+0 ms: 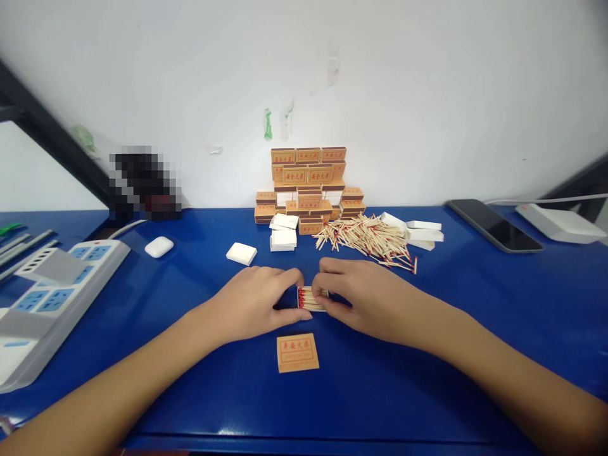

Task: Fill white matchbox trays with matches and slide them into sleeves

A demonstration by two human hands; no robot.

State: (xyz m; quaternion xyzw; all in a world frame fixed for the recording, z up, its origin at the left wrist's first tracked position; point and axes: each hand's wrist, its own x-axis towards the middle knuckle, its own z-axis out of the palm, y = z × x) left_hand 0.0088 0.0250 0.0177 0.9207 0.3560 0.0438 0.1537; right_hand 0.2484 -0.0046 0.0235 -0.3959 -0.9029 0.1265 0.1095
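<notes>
On the blue table lies a small white matchbox tray (312, 309) filled with red-headed matches (306, 297). My left hand (259, 301) grips the tray's left end between thumb and forefinger. Over the tray's right end, the fingers of my right hand (356, 294) are bent down onto the matches; its fingertips partly hide them, so I cannot tell whether a match is pinched. Nearer to me lies a flat orange matchbox sleeve (297, 353) with red printed characters. A loose pile of matches (368, 237) spreads just beyond my right hand.
Orange matchboxes (308, 174) are stacked against the white wall. White trays (284, 239) stand before them, with others (425, 233) right of the pile. A white tray (242, 253), an earbud case (159, 247) and a power strip (71, 291) lie leftward; a phone (494, 225) lies right.
</notes>
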